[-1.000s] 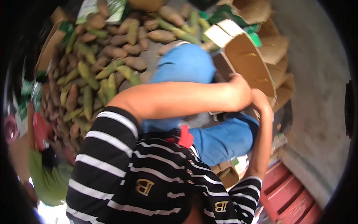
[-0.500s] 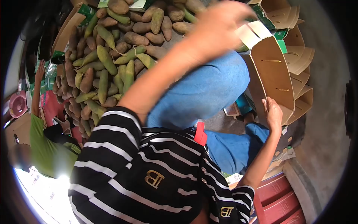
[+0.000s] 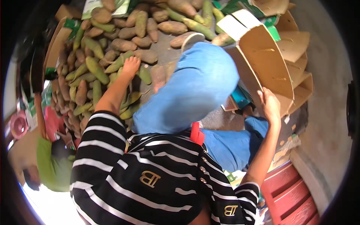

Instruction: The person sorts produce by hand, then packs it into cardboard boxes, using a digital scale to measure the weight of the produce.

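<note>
My left hand (image 3: 131, 66) is on the pile of long brown and green roots (image 3: 95, 69), its fingers curled over a green root (image 3: 117, 64) near the pile's right side. Another green root (image 3: 145, 74) lies just right of that hand. At the right, my right hand (image 3: 269, 104) grips the near edge of an open cardboard box (image 3: 264, 52), fingers at the rim. The box stands tilted beside my knee, its white flaps (image 3: 240, 23) folded outward. Its visible brown inner side shows no roots.
More open boxes (image 3: 296, 45) are nested behind the held one. My bent knee (image 3: 210, 71) rises between the pile and the box. Red plastic crates (image 3: 288, 195) are at lower right. Another person in a green shirt (image 3: 54, 165) is at the left, near a pink round object (image 3: 18, 124).
My left hand has swung from the box's flaps back left and down onto the pile. My right hand still holds the box edge. The view has shifted slightly.
</note>
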